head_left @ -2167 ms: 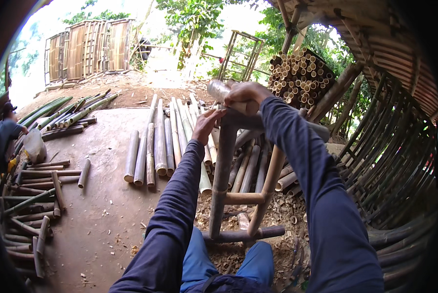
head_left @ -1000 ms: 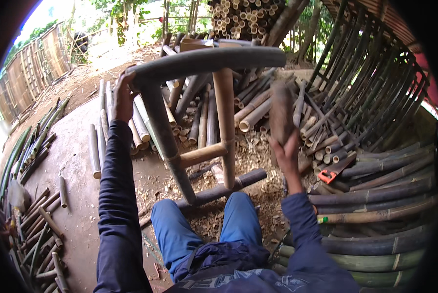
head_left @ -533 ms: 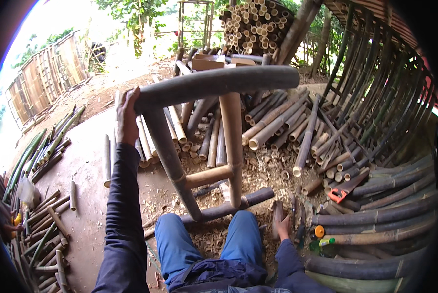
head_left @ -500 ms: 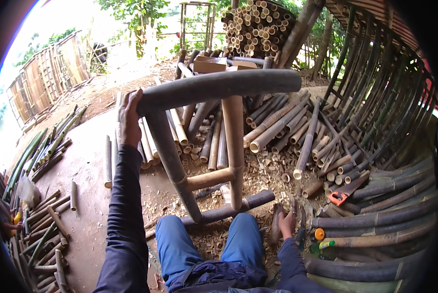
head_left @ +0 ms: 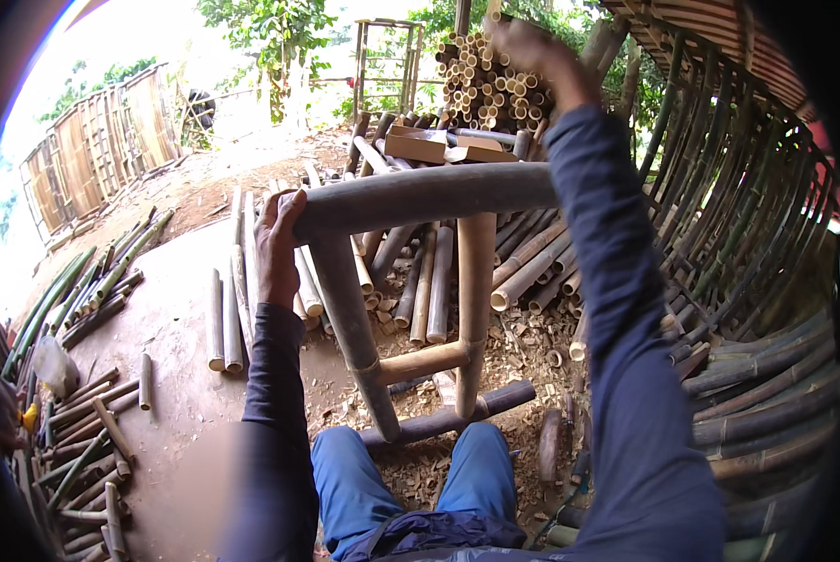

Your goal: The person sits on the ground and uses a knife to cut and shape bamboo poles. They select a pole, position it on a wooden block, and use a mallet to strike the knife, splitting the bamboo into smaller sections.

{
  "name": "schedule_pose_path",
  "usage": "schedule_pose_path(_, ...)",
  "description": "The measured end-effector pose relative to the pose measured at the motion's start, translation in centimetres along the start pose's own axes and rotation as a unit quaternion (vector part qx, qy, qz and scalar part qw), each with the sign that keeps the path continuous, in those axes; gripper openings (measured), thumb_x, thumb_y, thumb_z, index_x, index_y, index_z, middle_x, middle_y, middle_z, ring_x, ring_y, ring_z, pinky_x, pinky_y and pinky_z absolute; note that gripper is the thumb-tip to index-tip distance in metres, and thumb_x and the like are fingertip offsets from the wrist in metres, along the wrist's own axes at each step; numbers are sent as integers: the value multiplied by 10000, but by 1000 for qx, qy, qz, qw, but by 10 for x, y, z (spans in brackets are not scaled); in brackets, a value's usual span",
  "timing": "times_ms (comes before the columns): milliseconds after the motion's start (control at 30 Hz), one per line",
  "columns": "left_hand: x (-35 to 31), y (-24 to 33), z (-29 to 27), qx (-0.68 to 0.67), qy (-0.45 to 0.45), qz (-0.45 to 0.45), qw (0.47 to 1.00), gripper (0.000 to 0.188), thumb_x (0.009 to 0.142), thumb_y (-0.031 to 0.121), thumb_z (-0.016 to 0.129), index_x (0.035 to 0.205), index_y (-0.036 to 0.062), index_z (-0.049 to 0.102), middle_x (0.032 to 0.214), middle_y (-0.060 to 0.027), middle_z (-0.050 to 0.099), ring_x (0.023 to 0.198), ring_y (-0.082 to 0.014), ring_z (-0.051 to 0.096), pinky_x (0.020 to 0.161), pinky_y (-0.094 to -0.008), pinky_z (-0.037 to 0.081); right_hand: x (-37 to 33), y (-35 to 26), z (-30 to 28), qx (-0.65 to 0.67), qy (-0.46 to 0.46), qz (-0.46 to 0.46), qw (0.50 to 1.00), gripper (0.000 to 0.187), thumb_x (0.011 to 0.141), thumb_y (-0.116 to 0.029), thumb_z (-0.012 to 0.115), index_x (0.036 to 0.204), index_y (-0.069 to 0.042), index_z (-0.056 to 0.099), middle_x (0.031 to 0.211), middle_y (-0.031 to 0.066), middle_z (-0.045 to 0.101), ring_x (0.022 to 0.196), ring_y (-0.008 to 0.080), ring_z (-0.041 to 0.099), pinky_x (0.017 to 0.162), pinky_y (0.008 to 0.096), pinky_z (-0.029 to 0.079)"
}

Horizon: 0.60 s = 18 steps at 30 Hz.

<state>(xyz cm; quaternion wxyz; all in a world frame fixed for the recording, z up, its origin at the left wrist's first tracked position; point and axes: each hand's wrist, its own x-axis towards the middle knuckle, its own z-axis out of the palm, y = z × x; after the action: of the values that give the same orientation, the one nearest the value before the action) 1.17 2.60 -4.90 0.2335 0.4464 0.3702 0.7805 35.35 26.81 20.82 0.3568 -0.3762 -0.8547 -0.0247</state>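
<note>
A bamboo frame (head_left: pixel 429 197) stands upright before my knees, with a thick, dark, curved pole on top, two legs and a pale crossbar (head_left: pixel 424 362). My left hand (head_left: pixel 281 229) wraps round the left end of the top pole. Raised high above the pole's right end is my right hand (head_left: pixel 537 58), its fingers curled and slightly blurred. A small tan piece shows at its fingertips, too little to name. The right end of the top pole is hidden behind my right forearm. Beneath the legs lies a dark bamboo pole (head_left: pixel 504 398) on the ground.
Cut bamboo lengths (head_left: pixel 523 272) lie behind the frame, and others (head_left: pixel 87 426) pile up at the left. A wooden block (head_left: pixel 550 445) rests by my right knee. Long dark poles (head_left: pixel 766 431) lie at the right. Open cardboard boxes (head_left: pixel 415 143) sit beyond the frame.
My right hand has swung up from beside my right knee to above the frame's top pole. My left hand keeps its hold. The view has shifted slightly.
</note>
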Motion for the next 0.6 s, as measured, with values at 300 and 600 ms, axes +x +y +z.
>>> schedule_pose_path(300,-14,-5,-21,-69,-40,4,997,479,984,307,669,1377,49,573,1213,-87,661,1108,-161,615,972,-338,482,-68,-59,136,-201,-331,73,919,498,1073,-486,407,1497,-253,528,1475,134,584,1339,302,570,1165,428,408)
schedule_pose_path(600,-203,-162,-58,52,-158,-237,957,709,722,206,928,1300,11,566,1179,-97,686,1072,-196,658,927,-354,550,-47,-17,130,-185,-319,31,929,525,981,-348,570,1498,-259,540,1252,197,704,1136,340,693,987,419,512)
